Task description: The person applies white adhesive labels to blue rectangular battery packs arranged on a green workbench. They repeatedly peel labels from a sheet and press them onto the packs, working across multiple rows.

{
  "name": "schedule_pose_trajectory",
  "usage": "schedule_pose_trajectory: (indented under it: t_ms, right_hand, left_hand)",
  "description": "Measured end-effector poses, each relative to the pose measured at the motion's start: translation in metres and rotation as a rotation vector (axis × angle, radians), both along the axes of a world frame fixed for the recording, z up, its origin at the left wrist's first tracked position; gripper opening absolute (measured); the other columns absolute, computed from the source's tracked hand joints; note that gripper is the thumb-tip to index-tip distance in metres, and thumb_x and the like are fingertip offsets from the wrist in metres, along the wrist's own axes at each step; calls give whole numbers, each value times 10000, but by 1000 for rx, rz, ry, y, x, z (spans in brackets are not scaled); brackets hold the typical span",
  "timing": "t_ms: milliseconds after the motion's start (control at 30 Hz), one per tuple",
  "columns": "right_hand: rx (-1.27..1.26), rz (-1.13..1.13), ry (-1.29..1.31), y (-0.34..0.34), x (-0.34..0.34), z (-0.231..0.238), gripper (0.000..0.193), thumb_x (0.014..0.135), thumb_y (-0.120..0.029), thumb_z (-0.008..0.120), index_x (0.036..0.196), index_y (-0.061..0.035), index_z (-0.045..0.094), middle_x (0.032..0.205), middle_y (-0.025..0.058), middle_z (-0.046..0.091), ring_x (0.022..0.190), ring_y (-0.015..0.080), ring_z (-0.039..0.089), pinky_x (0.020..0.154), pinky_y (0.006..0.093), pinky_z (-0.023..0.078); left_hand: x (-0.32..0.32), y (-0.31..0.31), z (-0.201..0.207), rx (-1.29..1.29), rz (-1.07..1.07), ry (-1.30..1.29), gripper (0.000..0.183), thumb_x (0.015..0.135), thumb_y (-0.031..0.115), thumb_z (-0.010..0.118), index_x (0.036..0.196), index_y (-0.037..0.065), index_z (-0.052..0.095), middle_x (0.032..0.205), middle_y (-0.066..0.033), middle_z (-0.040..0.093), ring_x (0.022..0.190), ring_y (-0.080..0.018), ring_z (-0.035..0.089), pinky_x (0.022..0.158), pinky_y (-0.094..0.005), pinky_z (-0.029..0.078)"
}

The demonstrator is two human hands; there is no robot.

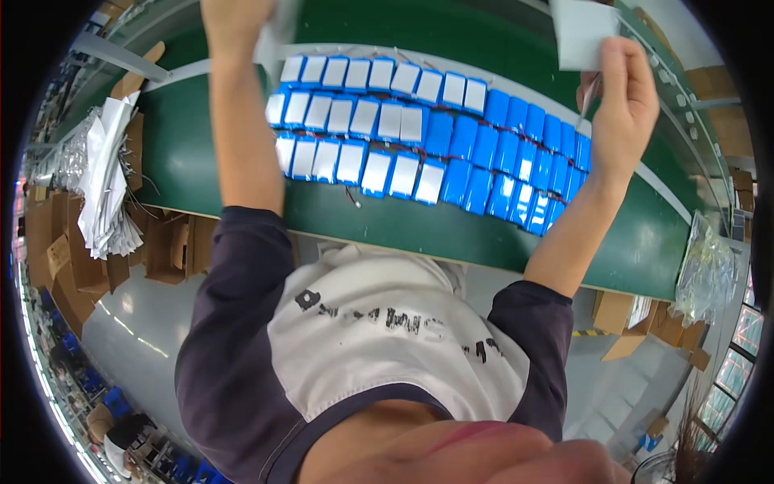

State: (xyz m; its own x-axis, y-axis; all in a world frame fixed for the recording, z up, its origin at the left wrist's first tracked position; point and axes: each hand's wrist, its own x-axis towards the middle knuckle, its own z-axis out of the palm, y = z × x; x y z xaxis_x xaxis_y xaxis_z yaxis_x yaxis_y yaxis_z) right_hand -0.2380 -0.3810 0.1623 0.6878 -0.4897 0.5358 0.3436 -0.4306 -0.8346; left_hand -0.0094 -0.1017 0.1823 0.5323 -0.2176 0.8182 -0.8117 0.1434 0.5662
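Note:
Blue wrapped battery packs (480,147) lie in three long rows on a green worktop (451,230), with thin dark and red wires between the rows. White rectangular pads (364,118) cover the tops of the packs at the left; those at the right show bare blue. Above the right end of the rows, my right hand (626,101) is closed on a square white sheet (584,36). A thin pale strip juts below its fingers, too small to name. My left hand (238,24) is beyond the left end of the rows, blurred and cut by the upper edge. Beside it is a smeared whitish thing (278,32).
White sheets (106,181) hang in a bundle off the worktop's left end, above open cardboard boxes (173,250). Clear plastic bags (703,274) hang at the right end, near more cartons (629,319). Another person (125,440) is far off at lower left.

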Motion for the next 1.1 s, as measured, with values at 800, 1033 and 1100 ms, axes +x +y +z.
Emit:
schedule_pose_trajectory:
  t_ms: [800,1033,1100]
  right_hand:
    - [-908,193,771,30,16,-124,247,1021,-287,560,1015,-105,726,775,123,714,702,328,667,669,422,510]
    - [-606,111,685,-4,0,-88,209,1030,-257,590,1049,-71,683,820,103,711,708,198,661,635,322,486]
    - [-620,214,695,-12,-5,-92,191,1031,-237,590,1044,-64,671,821,102,699,713,180,631,644,302,466]
  left_hand:
    - [-113,-20,-177,955,-81,-461,369,919,145,681,1274,243,709,925,1,671,705,-201,621,650,-347,515]
    - [-118,-29,-174,979,-72,-454,316,915,137,680,1224,199,703,1029,-26,634,750,-208,647,676,-350,550]
    - [-115,-37,-167,992,-112,-435,243,917,138,679,1155,181,693,1032,-21,631,729,-210,657,655,-344,545]
